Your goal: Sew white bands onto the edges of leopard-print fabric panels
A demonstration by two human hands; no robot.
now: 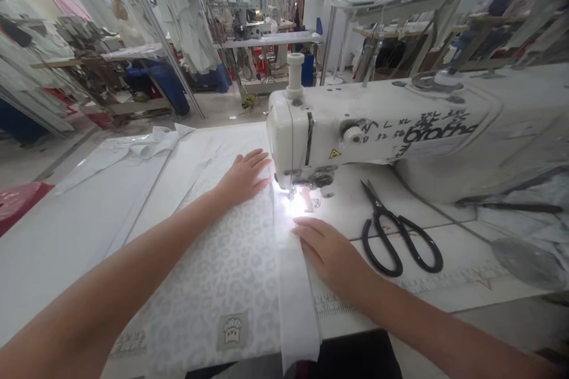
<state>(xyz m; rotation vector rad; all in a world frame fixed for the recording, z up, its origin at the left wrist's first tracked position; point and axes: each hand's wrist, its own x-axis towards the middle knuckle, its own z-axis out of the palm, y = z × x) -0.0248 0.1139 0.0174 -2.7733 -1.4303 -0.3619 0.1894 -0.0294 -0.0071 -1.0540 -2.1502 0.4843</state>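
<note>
Pale grey leopard-print fabric (213,254) lies flat on the sewing table, a small patch with a cartoon figure (232,331) near its lower edge. A plain white band (294,296) runs along its right side up to the lit needle area of the white sewing machine (288,136). My left hand (244,176) rests open on the print, fingers spread, left of the machine head. My right hand (326,249) has its fingers stretched out over the band's right edge, just below the presser foot; its thumb is hard to make out. The needle is washed out by glare.
Black-handled scissors (391,231) lie on the table right of my right hand. Measuring scales (333,305) mark the table's front. Crumpled pale fabric (524,219) sits far right, more cloth (128,151) at the left back. A red container (20,201) stands left.
</note>
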